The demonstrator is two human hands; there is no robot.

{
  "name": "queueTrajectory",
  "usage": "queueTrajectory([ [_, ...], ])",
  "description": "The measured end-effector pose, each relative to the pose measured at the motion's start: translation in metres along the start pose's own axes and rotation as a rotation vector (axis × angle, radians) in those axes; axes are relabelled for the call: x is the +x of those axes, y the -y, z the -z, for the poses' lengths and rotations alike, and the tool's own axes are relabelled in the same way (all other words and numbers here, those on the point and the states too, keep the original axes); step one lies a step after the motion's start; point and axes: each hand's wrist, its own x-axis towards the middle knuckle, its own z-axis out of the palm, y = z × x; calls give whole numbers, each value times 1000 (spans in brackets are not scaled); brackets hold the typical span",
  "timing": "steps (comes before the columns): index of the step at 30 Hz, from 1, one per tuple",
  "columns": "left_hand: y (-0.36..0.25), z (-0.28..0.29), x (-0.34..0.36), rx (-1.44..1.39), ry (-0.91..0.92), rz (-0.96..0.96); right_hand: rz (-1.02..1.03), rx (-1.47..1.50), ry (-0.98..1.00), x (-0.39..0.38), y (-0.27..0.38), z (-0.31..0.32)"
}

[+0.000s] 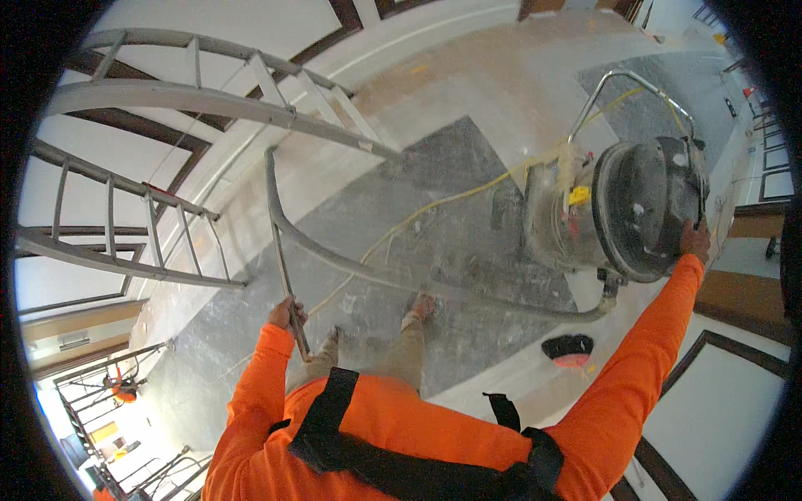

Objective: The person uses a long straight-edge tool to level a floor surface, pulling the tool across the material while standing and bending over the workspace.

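Left grip (290, 316) wrapped around metal wand (282, 263), 8 o'clock, probably to control the hose (322, 255). Right grip (695, 242) on dusty vacuum (620, 209), 3 o'clock, likely for steadying; can't tell if fingers are closed.

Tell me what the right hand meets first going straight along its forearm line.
The vacuum's black top, at its outer edge. The right hand appears to be against it, though the fisheye view leaves actual contact uncertain.
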Motion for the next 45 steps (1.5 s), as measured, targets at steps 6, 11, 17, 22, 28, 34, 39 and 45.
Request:
queueTrajectory([
  [6,-7,-8,-7,3,39,-30,-88,44,20,-15,3,7],
  [11,-6,-14,-14,-58,34,-42,-155,-62,-55,-74,35,39],
  [17,-32,-15,-29,-80,-21,-43,-347,66,50,-149,82,86],
  [22,-35,6,-9,-65,1,-47,-346,19,-84,-176,74,72],
  [28,-28,1,2,-65,-11,-9,-367,-2,-156,-212,78,69],
  [34,-28,-47,6,65,74,-41,-355,58,-116,-236,48,55],
  [39,-19,-85,23,14,168,145,-127,121,-410,-298,88,66],
  [45,-23,-89,41,137,356,247,642,869,508,-537,284,113],
])
